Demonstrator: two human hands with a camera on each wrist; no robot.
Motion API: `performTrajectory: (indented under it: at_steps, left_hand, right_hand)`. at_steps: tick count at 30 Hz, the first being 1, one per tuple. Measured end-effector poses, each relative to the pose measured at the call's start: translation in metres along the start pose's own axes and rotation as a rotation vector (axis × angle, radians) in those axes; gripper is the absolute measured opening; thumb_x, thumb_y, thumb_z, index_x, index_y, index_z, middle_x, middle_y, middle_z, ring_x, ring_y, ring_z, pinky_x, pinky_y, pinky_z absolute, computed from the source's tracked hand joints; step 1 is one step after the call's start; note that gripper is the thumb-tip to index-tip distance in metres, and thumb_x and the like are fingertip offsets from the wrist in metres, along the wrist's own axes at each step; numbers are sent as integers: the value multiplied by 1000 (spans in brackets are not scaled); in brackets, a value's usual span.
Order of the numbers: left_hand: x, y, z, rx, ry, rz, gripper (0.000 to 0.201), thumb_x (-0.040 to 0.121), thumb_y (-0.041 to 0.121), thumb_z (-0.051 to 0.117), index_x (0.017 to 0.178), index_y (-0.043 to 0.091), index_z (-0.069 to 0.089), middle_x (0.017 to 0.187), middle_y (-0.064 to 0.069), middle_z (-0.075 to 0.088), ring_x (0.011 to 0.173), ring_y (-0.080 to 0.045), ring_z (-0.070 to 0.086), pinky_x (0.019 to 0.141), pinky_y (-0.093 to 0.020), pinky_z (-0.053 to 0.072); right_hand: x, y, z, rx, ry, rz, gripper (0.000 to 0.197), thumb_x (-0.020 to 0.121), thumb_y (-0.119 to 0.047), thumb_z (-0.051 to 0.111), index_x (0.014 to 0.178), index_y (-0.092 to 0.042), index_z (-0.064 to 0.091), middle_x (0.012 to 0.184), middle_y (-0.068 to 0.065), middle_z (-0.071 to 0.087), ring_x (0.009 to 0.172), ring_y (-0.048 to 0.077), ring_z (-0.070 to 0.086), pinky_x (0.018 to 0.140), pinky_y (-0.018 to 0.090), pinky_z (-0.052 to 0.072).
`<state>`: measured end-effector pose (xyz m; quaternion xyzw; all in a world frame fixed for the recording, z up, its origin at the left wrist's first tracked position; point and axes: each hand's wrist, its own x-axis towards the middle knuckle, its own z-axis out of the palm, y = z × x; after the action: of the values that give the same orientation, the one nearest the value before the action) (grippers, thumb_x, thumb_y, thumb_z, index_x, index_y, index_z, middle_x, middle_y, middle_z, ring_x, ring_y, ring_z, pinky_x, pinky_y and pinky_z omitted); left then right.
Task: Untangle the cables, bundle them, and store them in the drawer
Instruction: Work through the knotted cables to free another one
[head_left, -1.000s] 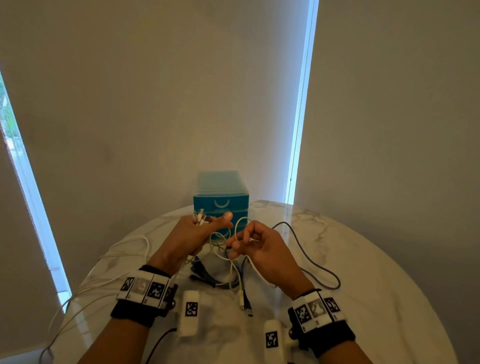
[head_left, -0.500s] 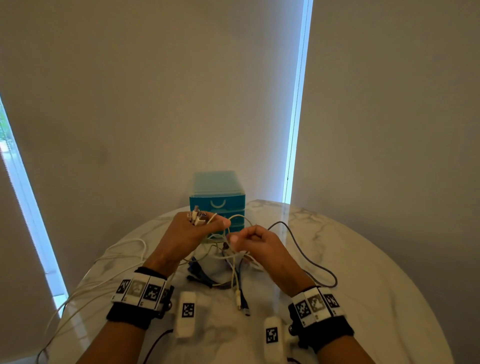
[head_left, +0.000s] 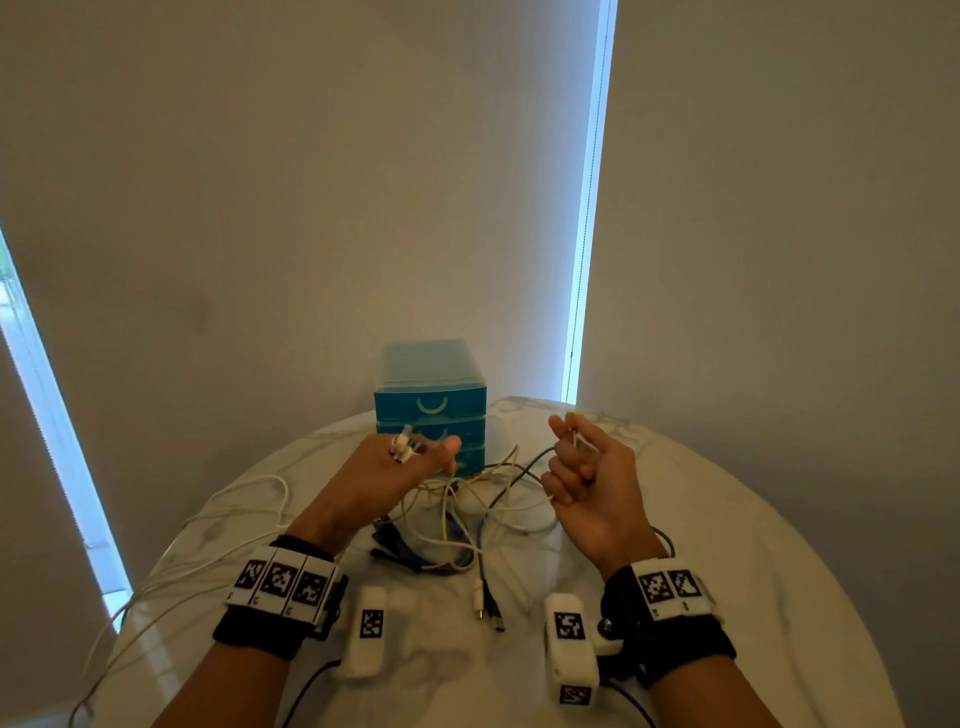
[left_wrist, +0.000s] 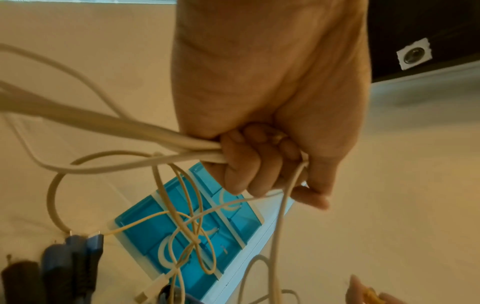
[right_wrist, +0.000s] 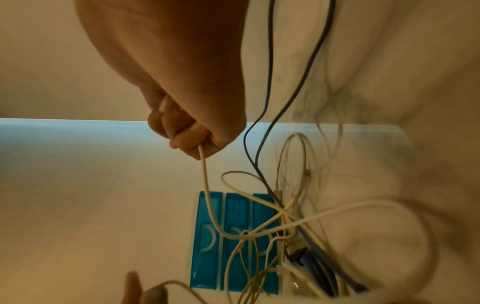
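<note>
Hands part, cable draws out

The right hand (head_left: 592, 480) now sits well right of the left hand (head_left: 395, 470), raised, its white cable (right_wrist: 207, 197) stretching away from the tangle (head_left: 467, 514).

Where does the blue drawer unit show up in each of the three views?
Head: the blue drawer unit stands upright at the table's far edge, centre, partly behind the left hand.
Left wrist: lower centre, tilted diagonally, behind the tangled white cables.
Right wrist: bottom centre, turned sideways, left of the cable tangle.
Shared landmark: its three pale curved handles, visible in every view.
</note>
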<state>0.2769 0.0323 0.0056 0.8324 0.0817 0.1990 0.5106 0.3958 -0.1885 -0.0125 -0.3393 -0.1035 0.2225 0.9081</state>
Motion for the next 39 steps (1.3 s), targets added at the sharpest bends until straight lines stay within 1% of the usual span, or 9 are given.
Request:
performTrajectory:
  at_steps: [7,10,13,18,24,29,33,35,39]
  left_hand:
    - [10,-8,-2,-413,8,-112,45,98,58,67,98,14,75,63,3,38,51,-11,25,46,-25,20]
    - [11,-9,-3,-459,-6,-110,42,100,55,66,103,14,76,62,4,44,51,-11,25,47,-27,18]
    - [13,-12,-3,-474,28,-83,42,102,54,64,105,14,78,67,2,55,47,-9,27,45,-25,18]
    - [17,-18,-9,-558,85,-115,44,103,49,63,112,10,83,67,3,56,44,-7,24,40,-21,19]
    - [19,-25,-11,-407,82,-180,44,95,61,70,91,18,80,61,4,47,47,-10,28,43,-22,21]
    - [15,-26,-16,-314,-20,-129,47,88,63,77,106,20,81,63,8,42,51,-8,27,46,-25,21]
    - [6,-17,-13,-76,-119,-104,26,90,50,82,98,26,86,56,20,61,46,0,51,46,-17,35]
    - [7,-16,-10,-28,-81,-85,22,90,46,83,94,25,87,67,19,73,60,7,64,54,-13,46]
    - [10,-16,-5,-115,51,-30,20,91,44,82,92,25,88,82,11,81,69,7,67,59,-11,45]
  right_hand:
    - [-14,17,27,-509,-74,-41,28,100,-39,73,94,-14,62,61,-6,46,48,9,30,47,24,26]
    - [-31,37,49,-913,-190,-52,35,92,-41,83,110,-11,76,72,5,74,55,9,57,51,19,45]
    - [-36,50,53,-1063,-265,-118,20,88,-32,88,94,-17,76,83,6,80,68,3,71,59,15,55]
    - [-33,33,50,-795,-214,-243,19,102,-19,72,96,-2,67,90,4,81,50,8,45,46,18,40]
    - [-34,15,51,-580,-164,-411,33,108,-31,62,80,-32,80,86,35,51,50,18,24,49,34,18]
    - [-27,4,44,-489,-71,-452,24,100,-35,70,80,-31,82,98,22,49,48,11,25,45,28,22]
    - [-21,-6,35,-385,-29,-464,22,106,-21,67,94,-4,74,79,12,66,43,9,29,42,23,26]
    - [-18,-10,32,-380,56,-487,25,104,-23,71,79,-21,68,87,1,73,46,10,37,44,23,31]
    - [-13,0,20,-827,432,-582,30,92,-31,86,106,-20,62,105,0,63,92,21,63,73,21,54]
